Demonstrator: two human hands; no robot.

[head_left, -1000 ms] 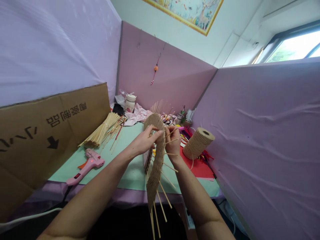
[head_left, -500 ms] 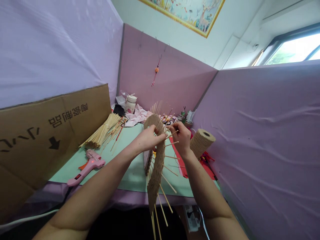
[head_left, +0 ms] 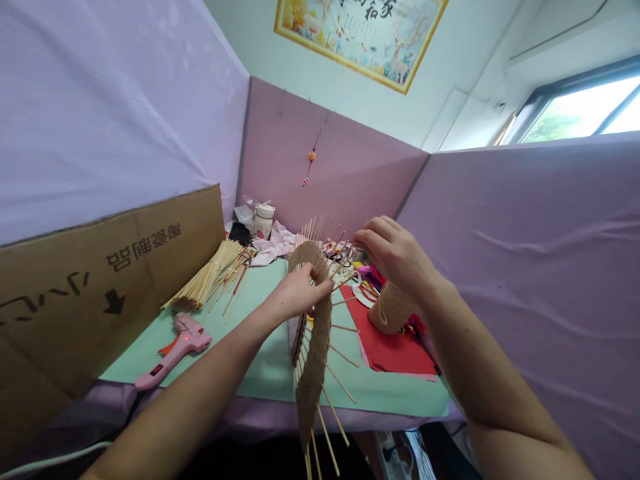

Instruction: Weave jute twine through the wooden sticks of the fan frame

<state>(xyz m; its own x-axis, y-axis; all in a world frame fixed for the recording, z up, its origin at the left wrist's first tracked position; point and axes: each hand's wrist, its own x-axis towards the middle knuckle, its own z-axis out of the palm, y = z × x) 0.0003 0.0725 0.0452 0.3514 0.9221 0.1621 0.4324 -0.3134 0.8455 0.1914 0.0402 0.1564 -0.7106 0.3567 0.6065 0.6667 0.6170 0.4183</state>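
My left hand (head_left: pixel 300 293) grips the upper rim of a round woven twine piece (head_left: pixel 315 347) with thin wooden sticks poking out of its edge; it stands on edge above the green mat (head_left: pixel 250 333). My right hand (head_left: pixel 395 253) is raised to the right of it, fingers curled in a pinch, apparently on a strand of twine I cannot clearly make out. A spool of jute twine (head_left: pixel 393 312) lies under my right wrist, partly hidden by it.
A pink glue gun (head_left: pixel 175 343) lies on the mat at front left. A bundle of wooden sticks (head_left: pixel 210 280) rests by a cardboard sheet (head_left: pixel 100 273). Red paper (head_left: pixel 395 350) is at right; a white jar (head_left: pixel 263 220) and craft clutter stand at the back. Purple partitions surround the table.
My right hand has lifted up and to the right, away from the woven piece's rim and over the spool. My left hand stays on the rim. The camera has tilted slightly.
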